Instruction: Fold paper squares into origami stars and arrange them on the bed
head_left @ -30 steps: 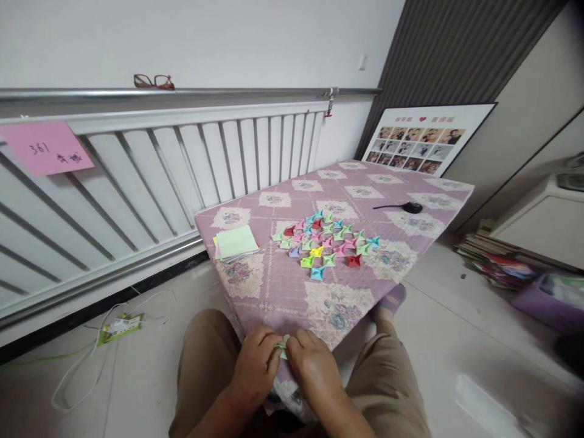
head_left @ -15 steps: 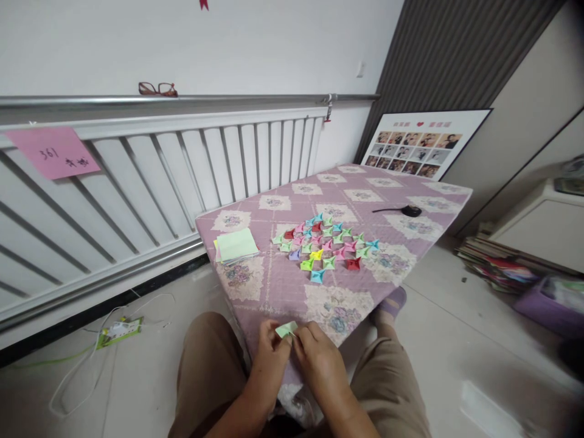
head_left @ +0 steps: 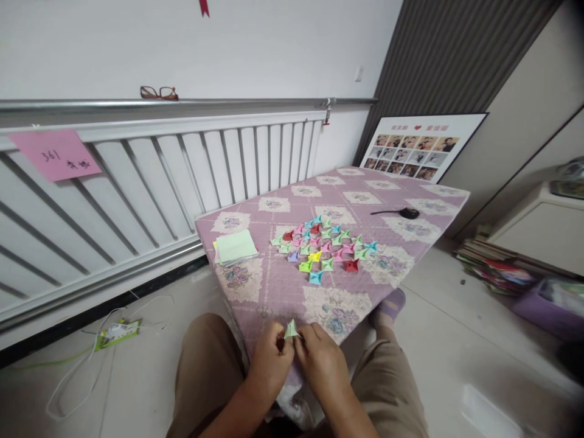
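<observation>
The small characters on the pink note (head_left: 55, 155) are illegible. The red ribbon (head_left: 204, 8) is cut off by the top edge, and the purple bin (head_left: 547, 307) is partly blurred. The hands (head_left: 296, 359) hide their lower fingertips.

The folded paper (head_left: 292, 330) is pale green. The tablecloth (head_left: 283, 292) is mauve with cream floral patches. The folded pieces (head_left: 326, 246) are pink, green, blue, red, yellow and purple; the trousers (head_left: 207, 365) are brown.

Single head-worn view, looking forward and down from above the wearer's knees, over the near corner of the patterned table (head_left: 283, 304) toward the wall radiator (head_left: 246, 158); hands close below, photo board (head_left: 420, 146) farther off at right.
</observation>
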`<control>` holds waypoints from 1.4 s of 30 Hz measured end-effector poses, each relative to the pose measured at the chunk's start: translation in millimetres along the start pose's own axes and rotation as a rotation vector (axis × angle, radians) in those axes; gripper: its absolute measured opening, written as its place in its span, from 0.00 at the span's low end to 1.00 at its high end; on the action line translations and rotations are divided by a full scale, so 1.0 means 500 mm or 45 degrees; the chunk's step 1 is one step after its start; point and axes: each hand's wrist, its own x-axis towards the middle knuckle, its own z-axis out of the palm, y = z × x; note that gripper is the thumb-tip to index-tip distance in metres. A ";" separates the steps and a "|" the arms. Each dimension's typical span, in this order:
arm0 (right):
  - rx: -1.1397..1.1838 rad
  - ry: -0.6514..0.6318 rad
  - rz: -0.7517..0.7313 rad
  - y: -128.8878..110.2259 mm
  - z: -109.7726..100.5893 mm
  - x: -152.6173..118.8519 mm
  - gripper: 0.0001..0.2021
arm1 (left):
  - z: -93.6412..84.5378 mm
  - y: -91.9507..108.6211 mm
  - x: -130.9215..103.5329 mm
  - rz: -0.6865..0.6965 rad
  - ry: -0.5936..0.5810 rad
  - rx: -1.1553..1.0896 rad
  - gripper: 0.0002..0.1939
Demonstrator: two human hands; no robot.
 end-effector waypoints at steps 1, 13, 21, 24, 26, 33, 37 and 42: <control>-0.001 0.000 0.001 -0.001 0.001 -0.001 0.08 | -0.006 0.002 0.002 0.033 -0.001 0.085 0.05; 0.024 0.039 0.042 0.004 0.005 0.001 0.09 | -0.008 0.017 0.020 0.071 -0.039 0.352 0.05; 0.125 0.024 0.145 0.013 0.013 -0.005 0.08 | -0.016 0.020 0.018 0.109 -0.002 0.483 0.09; 0.130 0.000 0.143 0.008 0.015 -0.005 0.08 | -0.019 0.020 0.023 0.129 -0.041 0.530 0.07; 0.132 -0.011 0.145 0.005 0.016 -0.005 0.07 | -0.021 0.020 0.027 0.126 -0.083 0.528 0.07; 0.178 -0.007 0.228 0.014 0.014 -0.004 0.06 | -0.018 0.012 0.025 0.194 -0.083 0.559 0.12; 0.156 -0.019 0.223 0.016 0.019 -0.007 0.07 | -0.014 0.009 0.021 0.194 -0.112 0.641 0.10; 0.161 -0.050 0.152 0.015 0.033 -0.010 0.06 | -0.011 0.007 0.018 0.198 -0.146 0.678 0.10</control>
